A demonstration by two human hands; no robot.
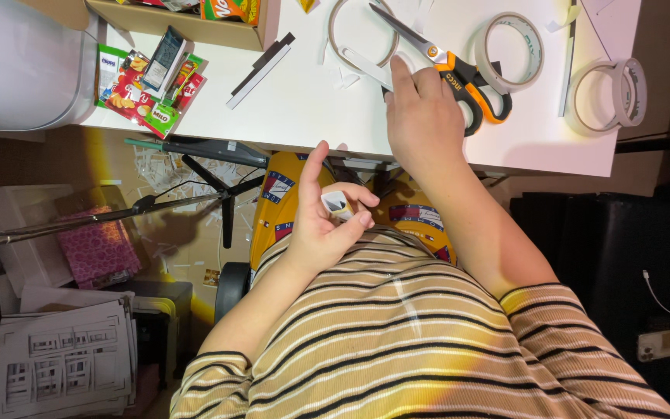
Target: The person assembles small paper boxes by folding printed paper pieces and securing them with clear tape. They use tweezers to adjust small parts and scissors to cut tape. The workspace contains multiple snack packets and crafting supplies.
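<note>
Holding a small white piece (pixel 336 205) with a dark corner, our left hand (pixel 323 225) sits off the table edge, just above our lap. The thumb and curled fingers pinch the piece closed, while the index finger sticks up free. We judge it is kept low and close to the body so that it stays out of the way of the other hand.

Our right hand (pixel 422 112) lies on the white table (pixel 312 116), knuckles up and gripping nothing. Its fingers are bent down, with the fingertips resting on a white paper strip (pixel 366 65), seemingly pinning it flat. Just beside that hand lie the orange-and-black scissors (pixel 447 70), blades slightly parted and handles towards the wrist, likely set there for easy reach.

A thin tape ring (pixel 333 39) lies by the blade tips. A thicker tape roll (pixel 512 51) touches the scissor handles, and two more rolls (pixel 610 95) stand near the table's far corner. Snack packets (pixel 145 85) are bunched at the other end, well apart from the hands. Below the table we see a black tripod stand (pixel 195 186) and a stack of printed sheets (pixel 60 365) on the floor.
</note>
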